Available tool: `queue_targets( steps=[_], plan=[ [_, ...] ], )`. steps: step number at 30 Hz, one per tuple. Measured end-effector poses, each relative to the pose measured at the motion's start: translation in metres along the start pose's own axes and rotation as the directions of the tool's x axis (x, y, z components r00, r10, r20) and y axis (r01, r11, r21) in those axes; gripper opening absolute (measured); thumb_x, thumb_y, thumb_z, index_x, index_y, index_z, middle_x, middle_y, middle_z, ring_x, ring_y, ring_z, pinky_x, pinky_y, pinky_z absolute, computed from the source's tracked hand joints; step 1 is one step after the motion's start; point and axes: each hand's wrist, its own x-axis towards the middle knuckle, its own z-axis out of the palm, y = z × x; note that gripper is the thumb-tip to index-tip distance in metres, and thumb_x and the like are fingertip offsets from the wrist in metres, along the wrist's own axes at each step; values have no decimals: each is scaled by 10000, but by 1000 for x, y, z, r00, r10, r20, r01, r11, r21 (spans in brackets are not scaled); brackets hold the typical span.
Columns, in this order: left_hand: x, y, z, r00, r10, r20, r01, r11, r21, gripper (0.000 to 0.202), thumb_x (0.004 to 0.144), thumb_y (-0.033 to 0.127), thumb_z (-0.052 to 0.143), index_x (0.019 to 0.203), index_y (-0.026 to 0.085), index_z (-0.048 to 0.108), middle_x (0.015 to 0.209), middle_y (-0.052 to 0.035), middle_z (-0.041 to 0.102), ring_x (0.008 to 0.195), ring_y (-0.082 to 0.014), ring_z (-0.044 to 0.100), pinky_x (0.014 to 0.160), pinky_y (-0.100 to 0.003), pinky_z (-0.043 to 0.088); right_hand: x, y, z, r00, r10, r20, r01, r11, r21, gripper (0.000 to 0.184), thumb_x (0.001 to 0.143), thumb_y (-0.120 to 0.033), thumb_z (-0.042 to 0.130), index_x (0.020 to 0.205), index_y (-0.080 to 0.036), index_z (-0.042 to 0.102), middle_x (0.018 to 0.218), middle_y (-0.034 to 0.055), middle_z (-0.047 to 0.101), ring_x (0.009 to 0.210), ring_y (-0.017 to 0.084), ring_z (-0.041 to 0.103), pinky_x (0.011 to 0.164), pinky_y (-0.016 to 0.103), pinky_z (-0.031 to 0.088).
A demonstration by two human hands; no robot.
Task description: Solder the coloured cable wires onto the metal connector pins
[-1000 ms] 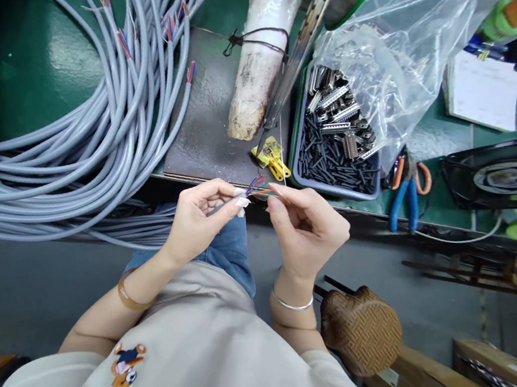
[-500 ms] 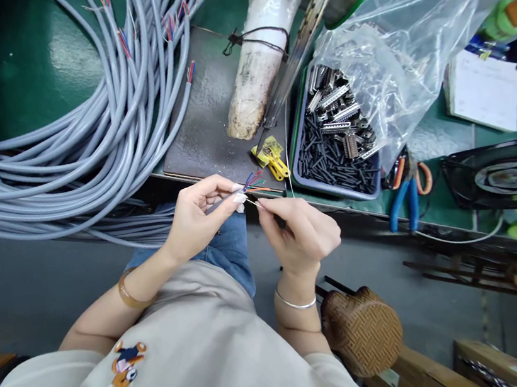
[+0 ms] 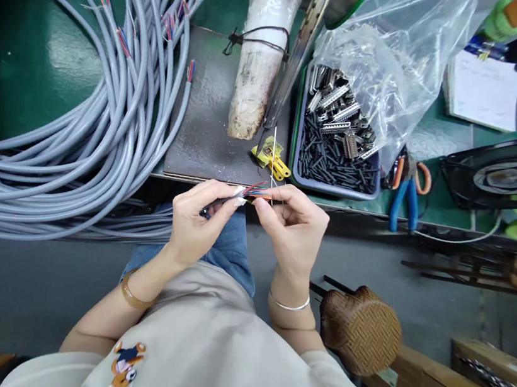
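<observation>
My left hand (image 3: 202, 217) pinches the end of a cable between thumb and fingertips, which have white wrapping on them. Most of that cable is hidden by the hand. From the pinch a fan of thin coloured wires (image 3: 255, 189), red, blue and orange among them, points right. My right hand (image 3: 294, 217) closes thumb and index finger on these wires, close to the left fingertips. A thin white strand (image 3: 275, 153) stands up past the right fingers, over a small yellow tool (image 3: 278, 168) on the dark board (image 3: 209, 105).
Grey cables (image 3: 134, 121) with stripped ends lie heaped on the left. A bin (image 3: 301, 178) of connectors and black tubes stands right of the board, partly under a plastic bag (image 3: 410, 40). Blue-handled pliers (image 3: 403, 203) hang at the bench edge. A wrapped white roll (image 3: 256, 67) leans behind.
My right hand has moved slightly left and turned, from pulling at one thin pale strand to pinching the coloured wires. The white strand now stands upright beyond the fingers.
</observation>
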Motion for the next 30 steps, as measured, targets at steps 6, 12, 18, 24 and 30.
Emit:
queue_targets(
  steps=[6, 12, 18, 24, 30],
  plan=[
    [0, 4, 1, 984, -168, 65, 174, 979, -105, 95, 895, 218, 716, 867, 128, 730, 766, -37, 767, 581, -72, 629, 543, -163, 472, 1, -1, 4, 999, -27, -24, 28, 999, 17, 82, 898, -269, 704, 859, -217, 753, 703, -46, 600, 515, 48, 349, 503, 244, 280],
    [6, 13, -4, 758, -524, 388, 650, 650, -393, 368, 864, 473, 753, 849, 127, 628, 615, 8, 667, 351, -30, 447, 332, -159, 298, 1, 0, 5, 998, -68, -17, 68, 998, 15, 88, 897, -268, 712, 836, -220, 754, 751, -29, 672, 522, 59, 395, 509, 253, 311],
    [8, 18, -7, 686, -525, 504, 727, 529, -438, 346, 861, 436, 767, 850, 117, 632, 632, -8, 679, 356, -23, 440, 337, -154, 273, 5, 5, 4, 1000, 8, -29, 0, 963, 269, 108, 880, -308, 716, 807, -231, 737, 708, -21, 647, 595, 90, 535, 518, 229, 378],
    [9, 12, -2, 777, -510, 370, 630, 607, -485, 316, 808, 382, 820, 856, 132, 634, 651, -2, 696, 412, -16, 443, 390, -141, 338, 16, 6, -10, 971, 12, -239, 81, 924, 374, 121, 878, -308, 703, 784, -234, 723, 642, -50, 585, 418, 32, 299, 407, 222, 204],
    [9, 6, -1, 805, -509, 305, 593, 676, -437, 303, 772, 367, 843, 846, 129, 672, 652, -9, 703, 457, -40, 511, 433, -152, 421, 7, 0, -7, 1000, -23, -6, 24, 991, 132, 87, 847, -300, 772, 899, -232, 758, 834, -11, 666, 517, 50, 381, 456, 247, 246]
  ],
)
